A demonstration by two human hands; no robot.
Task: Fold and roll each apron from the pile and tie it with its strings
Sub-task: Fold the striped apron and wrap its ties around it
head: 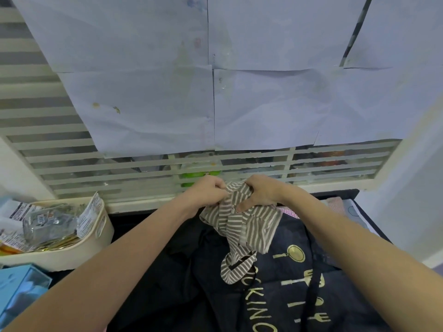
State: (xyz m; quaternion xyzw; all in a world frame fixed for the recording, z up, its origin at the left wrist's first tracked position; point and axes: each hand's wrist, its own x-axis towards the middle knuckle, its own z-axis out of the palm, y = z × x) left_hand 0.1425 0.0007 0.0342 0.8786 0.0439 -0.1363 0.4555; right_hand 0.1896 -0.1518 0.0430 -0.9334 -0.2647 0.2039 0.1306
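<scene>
Fingers of my left hand (pixel 206 191) and right hand (pixel 260 192) are gripping the striped apron (pixel 242 224), bunched above the dark apron (pixel 275 283) lettered "KING" in gold; cream basket (pixel 100 238) sitting left.

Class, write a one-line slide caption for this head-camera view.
Both hands, left and right, grip a bunched striped apron above a dark printed apron.

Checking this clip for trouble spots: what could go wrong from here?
The striped apron is bunched between the left hand and right hand, so the fold may come out uneven. Its dangling strap lies on the black apron and could snag that apron's black string.
</scene>
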